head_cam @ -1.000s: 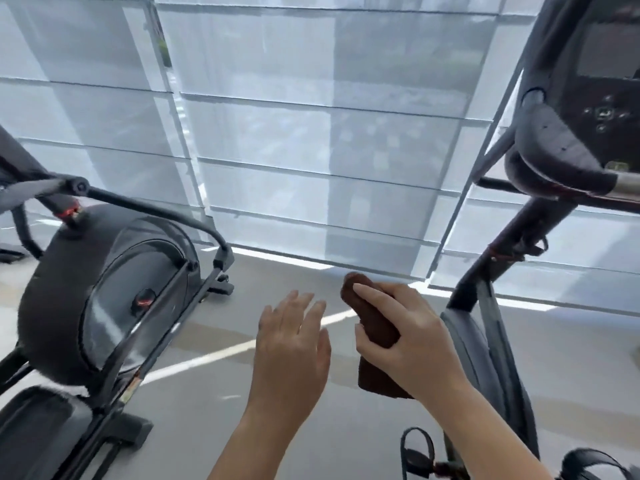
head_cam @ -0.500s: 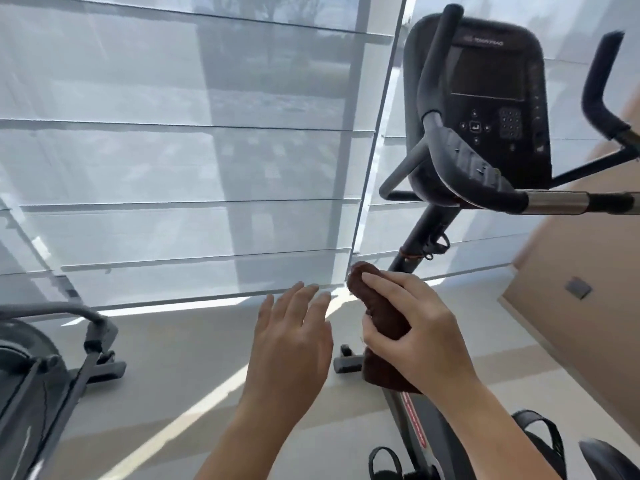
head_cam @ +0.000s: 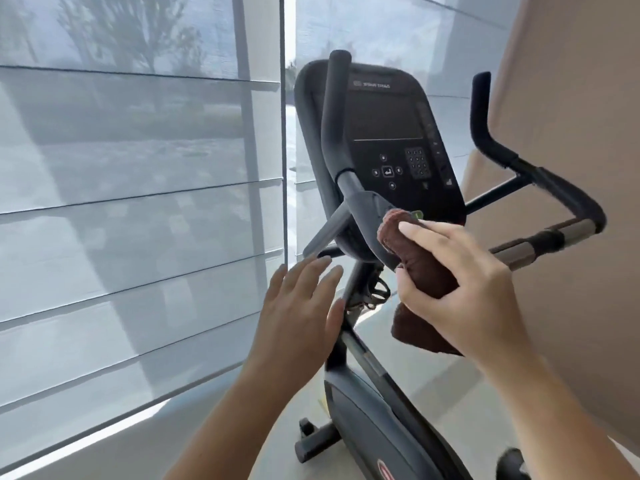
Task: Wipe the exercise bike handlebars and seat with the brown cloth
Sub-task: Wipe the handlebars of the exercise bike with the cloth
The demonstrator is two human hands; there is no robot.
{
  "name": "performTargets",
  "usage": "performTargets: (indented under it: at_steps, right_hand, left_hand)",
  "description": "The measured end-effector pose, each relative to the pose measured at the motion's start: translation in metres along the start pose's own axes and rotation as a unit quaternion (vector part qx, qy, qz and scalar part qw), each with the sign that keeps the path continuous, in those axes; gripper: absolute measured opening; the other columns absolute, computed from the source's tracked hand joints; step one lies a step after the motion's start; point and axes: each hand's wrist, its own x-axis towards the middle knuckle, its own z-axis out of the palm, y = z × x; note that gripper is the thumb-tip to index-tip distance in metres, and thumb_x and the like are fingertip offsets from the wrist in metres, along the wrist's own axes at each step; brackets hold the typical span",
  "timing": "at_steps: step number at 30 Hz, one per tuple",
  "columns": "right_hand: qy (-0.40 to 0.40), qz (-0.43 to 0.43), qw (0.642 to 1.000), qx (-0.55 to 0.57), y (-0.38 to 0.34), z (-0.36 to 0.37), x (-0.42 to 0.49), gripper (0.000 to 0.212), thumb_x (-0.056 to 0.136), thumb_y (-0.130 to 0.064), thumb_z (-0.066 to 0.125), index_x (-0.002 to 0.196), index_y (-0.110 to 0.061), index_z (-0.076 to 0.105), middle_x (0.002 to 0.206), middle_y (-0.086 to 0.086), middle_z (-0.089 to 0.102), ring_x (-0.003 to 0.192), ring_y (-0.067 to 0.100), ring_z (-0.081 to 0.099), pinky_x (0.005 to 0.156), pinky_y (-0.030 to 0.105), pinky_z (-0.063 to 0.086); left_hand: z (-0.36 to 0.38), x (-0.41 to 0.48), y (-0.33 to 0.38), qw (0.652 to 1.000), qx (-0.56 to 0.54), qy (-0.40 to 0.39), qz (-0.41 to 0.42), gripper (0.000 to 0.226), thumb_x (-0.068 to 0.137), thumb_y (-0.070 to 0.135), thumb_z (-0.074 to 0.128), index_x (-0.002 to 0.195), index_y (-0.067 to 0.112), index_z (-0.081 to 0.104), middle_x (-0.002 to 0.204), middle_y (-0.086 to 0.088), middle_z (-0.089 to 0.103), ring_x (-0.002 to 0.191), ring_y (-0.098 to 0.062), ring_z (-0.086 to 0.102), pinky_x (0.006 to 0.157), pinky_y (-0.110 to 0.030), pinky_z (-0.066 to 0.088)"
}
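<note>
The black exercise bike stands in front of me, its left handlebar (head_cam: 334,123) rising beside the console (head_cam: 391,133) and its right handlebar (head_cam: 540,188) curving off to the right. My right hand (head_cam: 460,289) grips the bunched brown cloth (head_cam: 420,268) and presses its top end against the lower part of the left handlebar, just below the console. My left hand (head_cam: 298,306) hovers open, fingers spread, left of the bike's post (head_cam: 349,306), holding nothing. The seat is out of view.
Translucent window blinds (head_cam: 138,202) fill the left half. A tan wall (head_cam: 571,133) stands close on the right behind the right handlebar. The bike's body (head_cam: 374,420) and front foot (head_cam: 311,441) rest on the pale floor below.
The view swung right onto the bike. My right hand has risen with the cloth from in front of the post up to the left handlebar. My left hand stayed open beside it.
</note>
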Motion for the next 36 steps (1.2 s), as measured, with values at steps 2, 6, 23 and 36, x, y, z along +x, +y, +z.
performTargets:
  at_steps: [2, 6, 23, 36]
  right_hand:
    - [0.009, -0.001, 1.000, -0.027, 0.011, -0.004, 0.018, 0.042, 0.079, -0.029, 0.059, 0.117, -0.012, 0.061, 0.113, 0.007, 0.062, 0.100, 0.023, 0.060, 0.090, 0.032, 0.048]
    - [-0.025, 0.062, 0.995, -0.070, 0.023, 0.006, 0.044, 0.041, 0.075, -0.020, 0.067, 0.116, -0.016, 0.062, 0.113, 0.005, 0.062, 0.099, 0.026, 0.059, 0.089, 0.041, 0.050]
    - [-0.265, 0.143, 0.953, 0.031, 0.063, 0.000, 0.067, 0.061, 0.073, -0.019, 0.059, 0.128, -0.041, 0.045, 0.136, -0.029, 0.039, 0.127, -0.007, 0.034, 0.102, 0.007, 0.024]
    - [-0.180, 0.120, 0.976, -0.031, 0.061, 0.027, 0.084, 0.053, 0.084, -0.033, 0.059, 0.133, -0.039, 0.040, 0.130, -0.011, 0.051, 0.120, 0.004, 0.045, 0.101, 0.024, 0.035]
  left_hand:
    - [0.008, 0.019, -0.006, 1.000, -0.015, 0.001, 0.025, 0.035, 0.082, 0.017, 0.065, 0.116, 0.006, 0.060, 0.120, -0.013, 0.060, 0.115, -0.030, 0.053, 0.097, -0.051, 0.039]
    - [0.016, 0.055, -0.021, 0.997, -0.025, -0.013, 0.077, 0.045, 0.089, 0.035, 0.044, 0.121, 0.006, 0.057, 0.125, -0.011, 0.057, 0.120, -0.029, 0.049, 0.100, -0.048, 0.034]
    - [0.059, 0.125, -0.059, 0.973, -0.119, -0.067, 0.187, 0.075, 0.079, 0.060, 0.040, 0.128, 0.003, 0.048, 0.135, -0.012, 0.047, 0.127, -0.026, 0.040, 0.103, -0.031, 0.027]
    - [0.061, 0.124, -0.058, 0.975, -0.140, -0.055, 0.165, 0.075, 0.076, 0.061, 0.044, 0.126, 0.004, 0.049, 0.137, -0.009, 0.046, 0.128, -0.026, 0.041, 0.099, -0.040, 0.037]
